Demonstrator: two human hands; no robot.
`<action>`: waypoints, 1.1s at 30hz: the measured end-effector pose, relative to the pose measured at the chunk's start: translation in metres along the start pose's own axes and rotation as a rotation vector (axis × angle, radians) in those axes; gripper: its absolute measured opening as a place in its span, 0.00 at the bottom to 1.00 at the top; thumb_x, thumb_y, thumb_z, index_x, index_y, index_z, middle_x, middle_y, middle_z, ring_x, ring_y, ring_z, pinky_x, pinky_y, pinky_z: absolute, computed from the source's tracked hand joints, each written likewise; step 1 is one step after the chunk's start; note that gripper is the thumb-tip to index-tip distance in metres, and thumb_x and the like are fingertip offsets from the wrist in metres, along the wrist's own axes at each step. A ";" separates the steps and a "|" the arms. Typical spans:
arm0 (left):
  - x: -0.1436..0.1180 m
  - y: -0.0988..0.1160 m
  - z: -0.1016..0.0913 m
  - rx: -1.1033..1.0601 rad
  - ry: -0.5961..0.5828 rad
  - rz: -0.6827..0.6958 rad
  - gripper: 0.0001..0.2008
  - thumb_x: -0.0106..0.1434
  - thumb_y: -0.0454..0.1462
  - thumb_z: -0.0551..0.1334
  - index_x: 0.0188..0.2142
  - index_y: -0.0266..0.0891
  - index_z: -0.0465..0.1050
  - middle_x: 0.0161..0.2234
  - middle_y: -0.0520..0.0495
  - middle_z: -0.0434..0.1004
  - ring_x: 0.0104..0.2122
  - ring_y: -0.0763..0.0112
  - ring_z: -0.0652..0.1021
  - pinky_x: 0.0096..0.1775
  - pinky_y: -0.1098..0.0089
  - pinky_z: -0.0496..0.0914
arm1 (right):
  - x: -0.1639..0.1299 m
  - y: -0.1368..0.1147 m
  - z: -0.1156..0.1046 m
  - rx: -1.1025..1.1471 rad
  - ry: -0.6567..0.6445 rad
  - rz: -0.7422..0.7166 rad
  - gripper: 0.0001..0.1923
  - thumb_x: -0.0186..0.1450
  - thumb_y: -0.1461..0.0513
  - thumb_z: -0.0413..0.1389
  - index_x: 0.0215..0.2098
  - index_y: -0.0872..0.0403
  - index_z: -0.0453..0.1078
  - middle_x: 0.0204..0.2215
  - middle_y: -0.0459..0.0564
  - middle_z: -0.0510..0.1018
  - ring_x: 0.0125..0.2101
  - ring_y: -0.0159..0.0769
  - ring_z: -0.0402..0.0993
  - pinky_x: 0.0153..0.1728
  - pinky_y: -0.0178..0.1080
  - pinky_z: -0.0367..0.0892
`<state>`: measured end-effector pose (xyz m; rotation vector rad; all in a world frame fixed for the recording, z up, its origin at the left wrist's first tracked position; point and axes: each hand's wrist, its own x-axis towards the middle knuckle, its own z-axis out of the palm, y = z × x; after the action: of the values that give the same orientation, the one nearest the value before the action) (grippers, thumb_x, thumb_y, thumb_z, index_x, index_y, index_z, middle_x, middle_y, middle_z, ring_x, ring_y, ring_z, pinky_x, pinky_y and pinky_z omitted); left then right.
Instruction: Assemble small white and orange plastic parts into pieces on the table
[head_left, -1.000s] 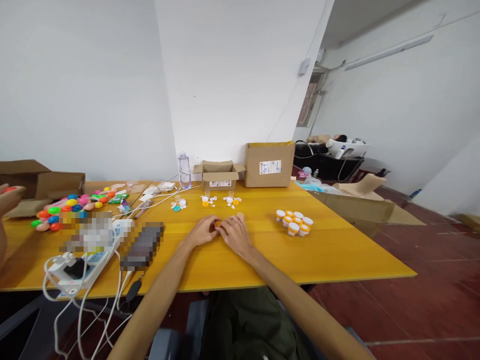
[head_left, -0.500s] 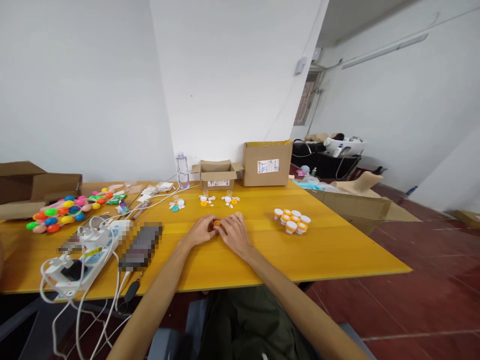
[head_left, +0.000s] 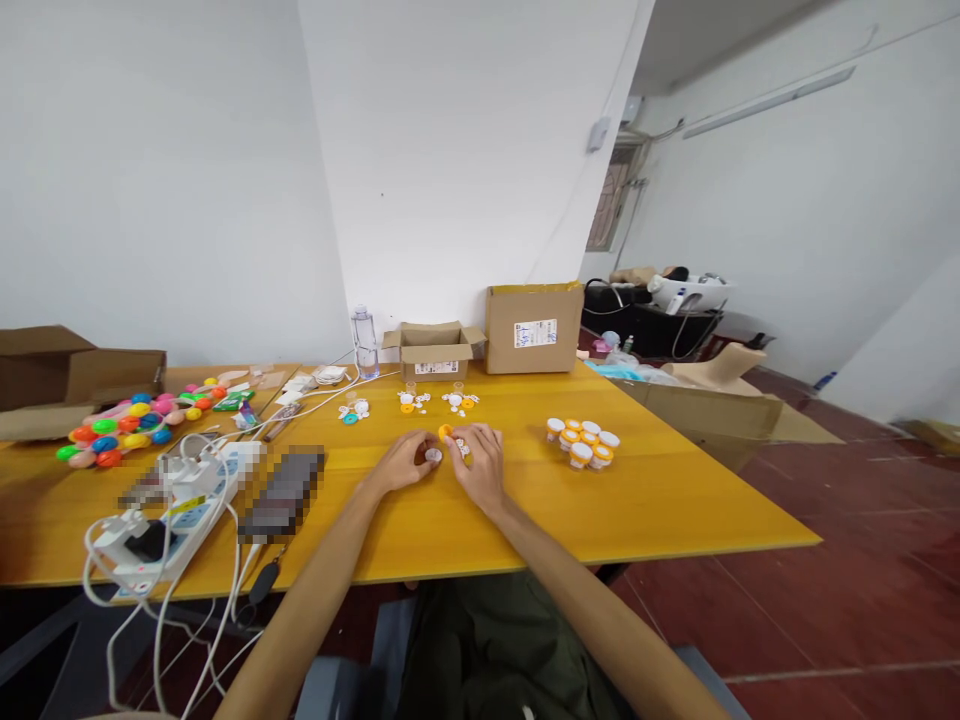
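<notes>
My left hand (head_left: 405, 463) is closed on a small clear cup (head_left: 433, 455) with a whitish rim, low over the table. A little to its right, my right hand (head_left: 478, 465) pinches an orange ring-shaped lid (head_left: 446, 432) between thumb and fingers. Small white parts (head_left: 463, 448) show beneath the right hand's fingers, partly hidden. Beyond the hands lie groups of loose pieces: white parts with an orange ring (head_left: 469, 404), another orange ring (head_left: 407, 407), and a teal ring (head_left: 350, 418). Several capped cups (head_left: 580, 455) with orange and white tops stand clustered to the right.
At the back are an open cardboard box (head_left: 433, 352), a larger closed carton (head_left: 534, 330) and a clear bottle (head_left: 365, 342). On the left lie colourful balls (head_left: 135, 422), a power strip (head_left: 187, 515) with tangled white cables, and a blurred-out dark device (head_left: 281, 492).
The orange lid has come away from the cup, moving slightly up and right with my right hand. My left hand stays in place, and the cup now shows in it.
</notes>
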<state>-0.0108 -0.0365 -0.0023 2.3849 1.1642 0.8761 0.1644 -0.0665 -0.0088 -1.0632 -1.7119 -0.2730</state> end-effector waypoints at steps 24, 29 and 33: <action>0.001 0.005 -0.003 0.030 -0.014 0.025 0.06 0.58 0.32 0.59 0.36 0.42 0.70 0.34 0.49 0.75 0.36 0.66 0.75 0.43 0.65 0.71 | -0.001 0.007 0.001 -0.079 -0.135 0.016 0.11 0.70 0.60 0.52 0.32 0.50 0.73 0.33 0.49 0.81 0.38 0.40 0.70 0.40 0.41 0.56; 0.001 0.005 -0.005 0.024 0.000 0.023 0.11 0.57 0.31 0.59 0.39 0.43 0.71 0.36 0.48 0.76 0.38 0.64 0.76 0.46 0.63 0.71 | -0.010 0.008 0.002 -0.197 -0.330 -0.100 0.09 0.69 0.61 0.54 0.32 0.49 0.74 0.31 0.49 0.80 0.38 0.40 0.71 0.40 0.42 0.58; 0.001 0.003 -0.005 0.010 0.015 0.023 0.12 0.56 0.30 0.59 0.40 0.43 0.72 0.38 0.47 0.77 0.39 0.63 0.76 0.47 0.62 0.71 | -0.013 0.008 0.004 -0.256 -0.362 -0.138 0.07 0.69 0.61 0.54 0.35 0.49 0.75 0.33 0.50 0.80 0.39 0.40 0.71 0.42 0.42 0.59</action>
<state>-0.0116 -0.0373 0.0039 2.4088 1.1510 0.8986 0.1688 -0.0660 -0.0241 -1.2379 -2.1222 -0.4152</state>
